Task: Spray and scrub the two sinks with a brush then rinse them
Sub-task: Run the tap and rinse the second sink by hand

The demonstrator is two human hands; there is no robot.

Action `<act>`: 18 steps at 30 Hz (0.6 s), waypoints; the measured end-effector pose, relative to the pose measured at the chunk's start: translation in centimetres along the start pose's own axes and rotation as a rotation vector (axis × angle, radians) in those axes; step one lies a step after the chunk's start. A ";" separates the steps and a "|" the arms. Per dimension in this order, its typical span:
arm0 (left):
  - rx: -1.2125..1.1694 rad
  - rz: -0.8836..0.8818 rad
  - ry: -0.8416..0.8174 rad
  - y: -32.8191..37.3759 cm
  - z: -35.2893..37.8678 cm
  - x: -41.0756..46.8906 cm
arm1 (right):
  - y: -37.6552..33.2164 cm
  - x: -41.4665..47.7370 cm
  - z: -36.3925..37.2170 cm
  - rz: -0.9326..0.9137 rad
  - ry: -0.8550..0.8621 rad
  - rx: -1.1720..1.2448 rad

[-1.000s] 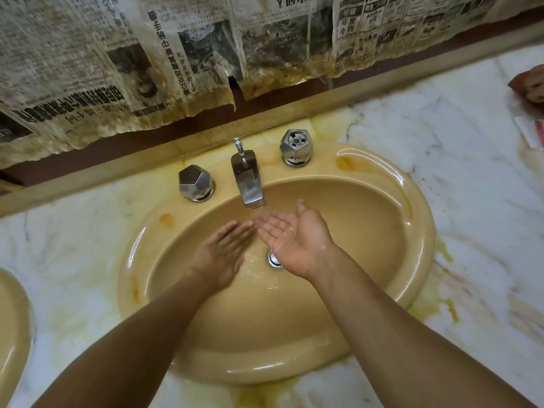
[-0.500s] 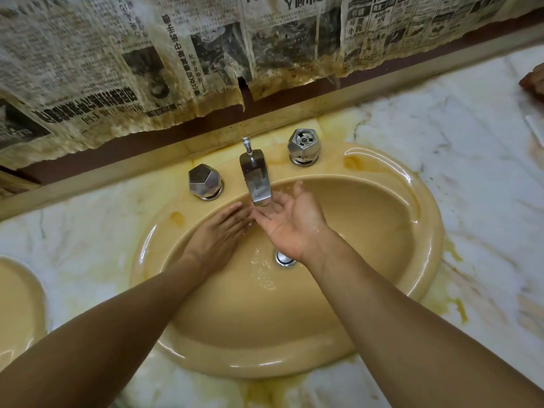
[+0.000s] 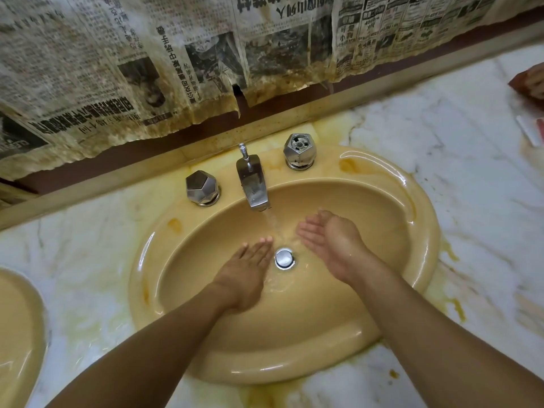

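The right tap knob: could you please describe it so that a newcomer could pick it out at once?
Find the wholly visible yellow sink; a chrome spout stands at the middle of its back rim. The right knob sits on that rim just right of the spout. Unlike the left knob, whose faceted top is closed, its top is open, showing a spoked hollow.

We see the 2nd sink [image 3: 17,334] cut off at the counter's [image 3: 471,201] left edge; reddish obj. [image 3: 530,83] at right edge, can't ID.
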State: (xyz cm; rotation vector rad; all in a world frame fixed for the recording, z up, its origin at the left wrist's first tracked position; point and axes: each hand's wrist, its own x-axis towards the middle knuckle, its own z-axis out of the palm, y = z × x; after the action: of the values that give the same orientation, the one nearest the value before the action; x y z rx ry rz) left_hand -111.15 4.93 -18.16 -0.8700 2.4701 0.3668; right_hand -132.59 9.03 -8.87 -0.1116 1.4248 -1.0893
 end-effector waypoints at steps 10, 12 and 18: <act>-2.646 -0.551 0.324 3.9 -11.5 -0.3 | -5.0 5.1 -10.2 -1.152 -0.213 -2.647; -2.719 -0.535 0.333 4.5 -13.0 -0.9 | -6.2 5.2 -10.2 -1.055 -0.229 -2.952; -2.810 -0.529 0.410 4.9 -14.0 -2.1 | -6.4 6.0 -9.6 -1.065 -0.175 -3.182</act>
State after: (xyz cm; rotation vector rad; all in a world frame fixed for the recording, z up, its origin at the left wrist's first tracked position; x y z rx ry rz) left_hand -117.93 4.12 -4.78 1.1776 0.0989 -2.0456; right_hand -145.17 6.70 -11.28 2.2026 -0.9103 -1.2154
